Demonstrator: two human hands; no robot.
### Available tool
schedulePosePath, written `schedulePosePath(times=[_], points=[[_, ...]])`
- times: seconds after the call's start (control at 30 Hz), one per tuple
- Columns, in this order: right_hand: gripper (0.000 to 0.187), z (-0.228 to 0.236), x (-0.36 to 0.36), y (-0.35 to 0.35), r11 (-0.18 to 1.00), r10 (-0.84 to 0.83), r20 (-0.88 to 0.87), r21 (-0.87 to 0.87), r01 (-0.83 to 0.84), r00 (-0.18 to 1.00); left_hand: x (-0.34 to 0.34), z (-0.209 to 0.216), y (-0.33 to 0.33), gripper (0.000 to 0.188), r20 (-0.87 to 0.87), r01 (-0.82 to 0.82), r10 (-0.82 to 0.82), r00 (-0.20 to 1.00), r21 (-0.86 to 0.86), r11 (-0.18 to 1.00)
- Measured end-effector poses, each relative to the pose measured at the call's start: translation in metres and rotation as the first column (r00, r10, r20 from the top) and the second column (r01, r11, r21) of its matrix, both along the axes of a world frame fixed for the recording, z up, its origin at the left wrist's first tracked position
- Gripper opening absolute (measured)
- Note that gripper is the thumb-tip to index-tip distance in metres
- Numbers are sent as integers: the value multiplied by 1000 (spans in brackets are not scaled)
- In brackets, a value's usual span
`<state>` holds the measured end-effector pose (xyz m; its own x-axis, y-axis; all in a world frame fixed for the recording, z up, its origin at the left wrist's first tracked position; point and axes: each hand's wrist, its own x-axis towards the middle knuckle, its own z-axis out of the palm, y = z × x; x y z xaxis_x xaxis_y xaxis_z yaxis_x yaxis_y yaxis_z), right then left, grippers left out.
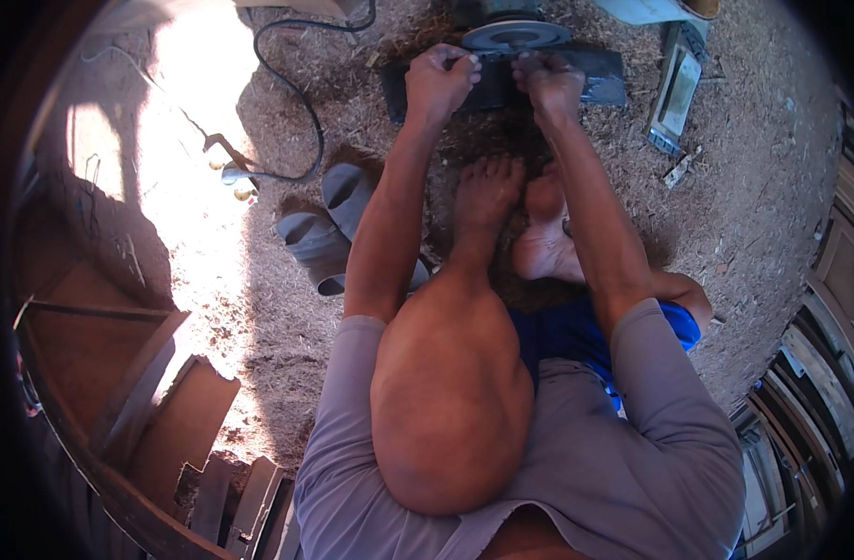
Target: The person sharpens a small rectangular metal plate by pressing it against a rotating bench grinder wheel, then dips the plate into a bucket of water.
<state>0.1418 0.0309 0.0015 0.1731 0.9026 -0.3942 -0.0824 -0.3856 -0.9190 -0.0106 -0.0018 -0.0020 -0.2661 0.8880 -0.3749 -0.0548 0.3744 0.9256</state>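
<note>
My left hand and right hand are side by side, a small gap between them, both with the fingers curled closed just in front of the round grey disc. What they pinch, if anything, is too small and dark for me to tell from here. The disc stands at the top of my view, beyond my fingertips, with the dark flat slab lower down, partly under my hands.

I'd judge the disc hard and stiff, fairly heavy with its mount, and rough at the edge; I would take it by its flat faces, never by the rim. The slab looks rigid and not especially fragile, perhaps a bit slick on top, and its far ends seem the best places to hold it.

Counting: one disc, one slab, two hands, two bare feet. On the ground I see two grey sandals left of my left forearm, one black cable, and one long metal frame off to the right.
</note>
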Motion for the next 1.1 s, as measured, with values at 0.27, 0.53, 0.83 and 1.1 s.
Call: schedulePosePath(times=[0.27,0.53,0.83,1.1], points=[[8,1,8,1,1000,1,-2,-6,-1,1000,5,-7,5,14,-97,46,-48,994,-21,999],[11,-1,11,4,998,21,25,-52,-20,999,7,-7,5,15,-51,34,-33,998,16,999],[10,-5,8,2,999,36,58,13,-37,998,8,-2,2,14,97,-24,22,995,22,999],[10,-3,3,1,999,53,95,2,-54,994,4,-1,0,13,104,-33,31,994,21,999]])
